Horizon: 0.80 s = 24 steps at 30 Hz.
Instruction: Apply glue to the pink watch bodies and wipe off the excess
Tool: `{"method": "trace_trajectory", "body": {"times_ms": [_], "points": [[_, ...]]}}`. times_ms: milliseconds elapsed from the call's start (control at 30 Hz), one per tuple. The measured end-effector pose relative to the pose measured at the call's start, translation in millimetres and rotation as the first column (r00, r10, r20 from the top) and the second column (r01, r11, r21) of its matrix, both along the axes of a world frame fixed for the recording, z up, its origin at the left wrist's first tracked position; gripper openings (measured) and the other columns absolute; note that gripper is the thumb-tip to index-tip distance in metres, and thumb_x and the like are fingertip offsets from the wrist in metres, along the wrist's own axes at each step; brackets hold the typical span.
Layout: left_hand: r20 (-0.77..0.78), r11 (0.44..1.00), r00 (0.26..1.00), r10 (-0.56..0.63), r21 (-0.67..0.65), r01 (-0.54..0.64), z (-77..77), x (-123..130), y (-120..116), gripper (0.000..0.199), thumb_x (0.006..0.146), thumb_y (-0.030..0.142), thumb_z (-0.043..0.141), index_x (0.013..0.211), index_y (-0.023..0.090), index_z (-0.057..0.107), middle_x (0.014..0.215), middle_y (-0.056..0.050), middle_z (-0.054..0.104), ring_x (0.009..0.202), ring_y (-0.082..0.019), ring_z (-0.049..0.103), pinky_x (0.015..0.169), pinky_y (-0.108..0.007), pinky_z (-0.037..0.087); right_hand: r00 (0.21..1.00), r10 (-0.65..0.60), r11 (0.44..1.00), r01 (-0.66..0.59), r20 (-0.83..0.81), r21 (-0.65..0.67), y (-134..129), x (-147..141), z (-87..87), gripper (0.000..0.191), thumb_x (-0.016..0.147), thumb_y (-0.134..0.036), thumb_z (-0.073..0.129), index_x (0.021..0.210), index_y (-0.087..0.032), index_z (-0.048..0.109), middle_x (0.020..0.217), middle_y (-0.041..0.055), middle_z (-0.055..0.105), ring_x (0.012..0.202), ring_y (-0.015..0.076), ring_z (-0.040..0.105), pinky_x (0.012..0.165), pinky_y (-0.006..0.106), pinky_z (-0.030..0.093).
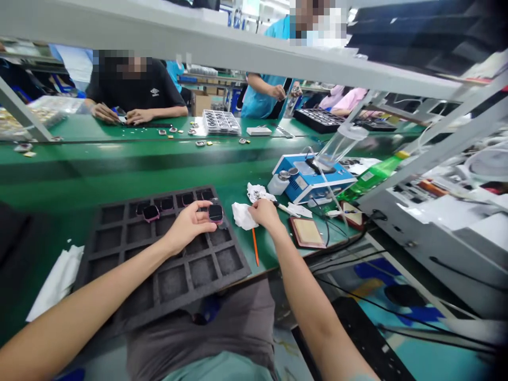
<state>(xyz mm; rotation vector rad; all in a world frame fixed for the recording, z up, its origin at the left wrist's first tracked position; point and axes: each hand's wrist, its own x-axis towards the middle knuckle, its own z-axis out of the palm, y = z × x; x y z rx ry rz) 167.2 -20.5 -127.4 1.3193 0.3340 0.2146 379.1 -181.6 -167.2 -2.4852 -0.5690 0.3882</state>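
Observation:
Between the thumb and fingers of my left hand is a smartwatch body, its dark screen facing up. That hand is over the right part of a black foam tray with square compartments. Several more watch bodies lie in the far rows, one with a pink rim resting tilted on a divider. My right hand is closed on the edge of a crumpled white wipe on the green bench. An orange stick lies just below that wipe.
Right of my hand stand a white dispenser bottle, a blue machine and a sponge in a brown dish. A green bottle leans by the grey frame. White cloth lies left. Co-workers sit across the bench.

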Motion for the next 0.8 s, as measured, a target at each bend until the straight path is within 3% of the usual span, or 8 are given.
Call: {"method": "trace_trajectory", "body": {"times_ms": [100,200,367,600,800], "points": [[-0.018,0.999,0.999,-0.035,0.006,0.035,-6.6,-3.9,1.9,0.071,0.062,0.013,0.093,0.121,0.017,0.053,0.091,-0.004,0.079,0.090,-0.020,0.080,0.083,-0.030,0.056,0.999,-0.038,0.999,0.040,-0.035,0.035,3.1,-1.6,-1.5,0.036,0.099,-0.043,0.065,0.122,-0.015,0.066,0.121,0.0089,0.068,0.107,0.0187,0.067,0.095,0.040,0.060],[-0.001,0.996,0.997,-0.082,-0.038,0.082,-8.7,-5.1,2.7,0.069,0.063,0.013,0.093,0.119,0.017,0.053,0.088,-0.002,0.078,0.089,-0.020,0.080,0.085,-0.031,0.056,0.998,-0.056,0.979,0.054,0.007,0.198,-3.7,-2.9,6.9,0.023,0.096,-0.037,0.066,0.098,-0.014,0.069,0.098,0.0045,0.071,0.091,0.0158,0.066,0.087,0.033,0.056],[0.064,0.986,0.989,-0.136,-0.088,0.141,-8.3,-9.0,0.5,0.068,0.064,0.012,0.092,0.119,0.019,0.053,0.089,-0.002,0.078,0.090,-0.021,0.079,0.086,-0.034,0.058,0.999,-0.055,0.856,0.046,0.001,0.515,-12.8,-5.3,27.9,0.027,0.081,-0.044,0.068,0.080,-0.018,0.063,0.072,0.0001,0.064,0.070,0.0134,0.056,0.070,0.028,0.045],[0.075,0.978,0.983,-0.168,-0.110,0.176,-5.1,-14.2,0.7,0.067,0.065,0.011,0.092,0.117,0.020,0.052,0.094,-0.005,0.079,0.093,-0.023,0.080,0.087,-0.036,0.059,0.964,0.046,0.628,0.177,-0.263,0.758,-20.2,-22.8,29.3,0.054,0.064,-0.066,0.080,0.085,-0.021,0.058,0.077,-0.0001,0.066,0.071,0.0127,0.061,0.072,0.029,0.055],[0.034,0.982,0.986,-0.163,-0.092,0.166,-7.4,-14.0,0.1,0.067,0.066,0.012,0.092,0.121,0.018,0.053,0.093,-0.004,0.077,0.091,-0.023,0.080,0.083,-0.034,0.059,0.907,0.077,0.541,0.311,-0.414,0.782,-54.9,-39.9,29.7,0.061,0.064,-0.059,0.088,0.107,-0.021,0.069,0.090,0.0029,0.075,0.072,0.0127,0.067,0.067,0.026,0.055]]}}
